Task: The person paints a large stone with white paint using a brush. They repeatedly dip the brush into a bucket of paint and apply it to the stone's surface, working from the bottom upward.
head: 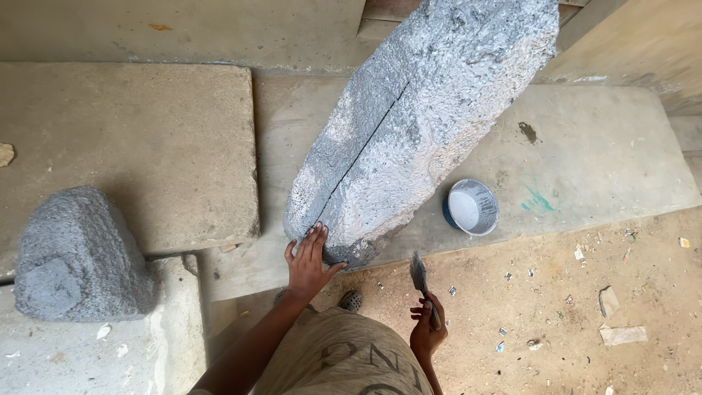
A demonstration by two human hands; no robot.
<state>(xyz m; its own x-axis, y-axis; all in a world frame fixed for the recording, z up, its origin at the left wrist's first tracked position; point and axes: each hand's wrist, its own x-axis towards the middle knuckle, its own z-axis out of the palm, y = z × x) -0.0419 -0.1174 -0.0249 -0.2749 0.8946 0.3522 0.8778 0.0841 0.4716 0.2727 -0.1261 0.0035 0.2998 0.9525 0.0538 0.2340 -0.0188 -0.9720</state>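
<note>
Stone slab (409,124) under flat left hand (307,263); right hand (426,329) grips brush (420,278); hands apart.

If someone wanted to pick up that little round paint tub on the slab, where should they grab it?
Probably by the rim of the tub, from above and from the open ground side. It stands upright with pale paint inside, so it should stay level. The big grey stone leans close on its left, crowding that side, while the side toward the sandy ground is free.

Long stone block (417,124) leaned on concrete slab (599,153), left hand (307,263) pressed flat on its near end. Bowl (472,207) set just right of block. Brush (420,281) held in right hand (426,329). Smaller stone (77,256) placed far left.
</note>
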